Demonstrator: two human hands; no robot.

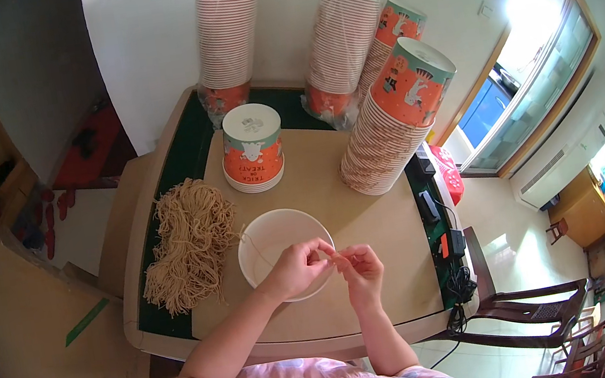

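Both my hands meet over the near right rim of a white paper bucket (277, 228), which stands with its mouth up on the table. My left hand (300, 269) is closed in a pinch. A thin beige string (255, 248) runs across the bucket's inside toward it. My right hand (362, 272) is pinched too, its fingertips against those of the left; what lies between them is too small to make out. Left of the bucket rests a loose heap of beige strings (191, 241). Behind it a few orange printed buckets (253, 153) are stacked upside down.
Tall bucket stacks, one leaning (388, 133) at the right and others bagged in plastic (229, 39), line the table's back. Chargers and cables (452, 245) sit along the right edge. A large cardboard box (51, 336) is at the left, a dark wooden chair (531, 303) at the right.
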